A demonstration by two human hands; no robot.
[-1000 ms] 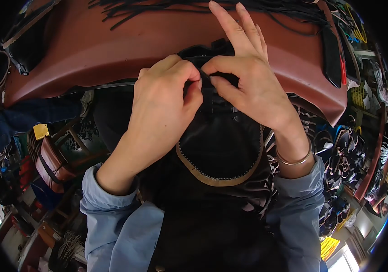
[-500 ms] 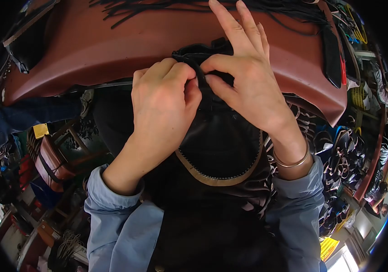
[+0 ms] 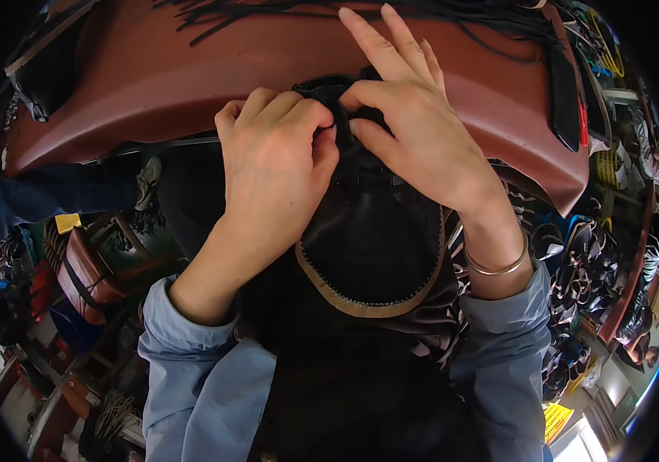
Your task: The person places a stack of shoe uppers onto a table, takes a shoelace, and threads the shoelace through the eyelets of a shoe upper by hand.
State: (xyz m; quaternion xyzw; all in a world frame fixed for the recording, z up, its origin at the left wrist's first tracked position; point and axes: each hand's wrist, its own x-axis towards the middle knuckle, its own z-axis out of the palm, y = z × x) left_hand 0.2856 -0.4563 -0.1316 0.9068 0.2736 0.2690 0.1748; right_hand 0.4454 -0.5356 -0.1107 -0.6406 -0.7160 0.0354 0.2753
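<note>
A black leather shoe upper [image 3: 379, 246] with a tan, zigzag-stitched edge hangs toward my lap from the near side of the work surface. At its far end a narrow black strap [image 3: 339, 127] stands up between my hands. My left hand [image 3: 272, 158] is closed, thumb and bent forefinger pinching the strap from the left. From the right, the thumb and forefinger of my right hand [image 3: 429, 131] close on the same strap, while its other fingers stretch upward. My fingers partly hide the strap and the far end of the upper.
A brown covered work surface [image 3: 152, 92] curves across the front. Several black strips [image 3: 422, 14] lie along its far side. Many shoes [image 3: 576, 262] are piled at the right. At the left are a person's jeans-clad leg [image 3: 60, 189] and a brown seat [image 3: 91, 269].
Both hands have shifted slightly left, still pinching the strap. My right hand's raised fingers have tilted left. The shoe upper stays nearly in place.
</note>
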